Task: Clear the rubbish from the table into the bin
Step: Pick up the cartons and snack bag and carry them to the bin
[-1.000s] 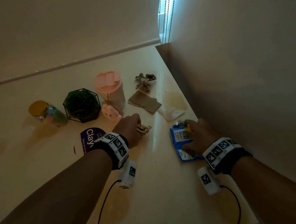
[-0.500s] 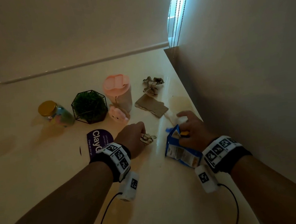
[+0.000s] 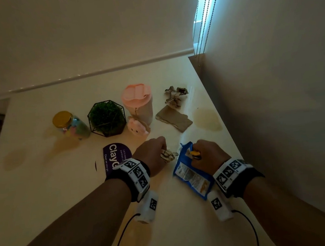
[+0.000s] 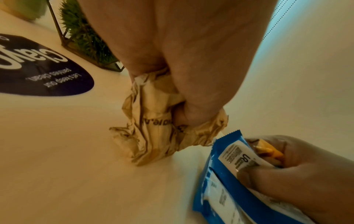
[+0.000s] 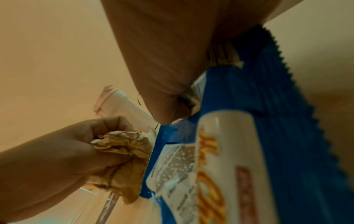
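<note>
My left hand (image 3: 154,152) grips a crumpled brown paper wad (image 3: 168,154) (image 4: 153,133) (image 5: 122,153) just above the cream table (image 3: 45,195). Beside it my right hand (image 3: 207,156) holds a blue snack packet (image 3: 192,174) (image 4: 226,178) (image 5: 258,136) by its top, together with a small orange wrapper (image 3: 195,154) (image 4: 268,150); the packet hangs tilted off the table. Farther back lie a flat torn piece of brown paper (image 3: 174,118) and another crumpled paper ball (image 3: 175,96). No bin is in view.
Behind the hands stand a pink lidded cup (image 3: 138,103), a small pink toy (image 3: 137,126), a green plant in a wire frame (image 3: 107,117) and a gold-lidded jar (image 3: 69,124). A purple round sticker (image 3: 114,157) lies on the table. A wall (image 3: 286,109) borders the right edge.
My right hand lifted the blue packet off the table and drew it back toward me. The left hand keeps its hold on the paper wad, close beside the packet.
</note>
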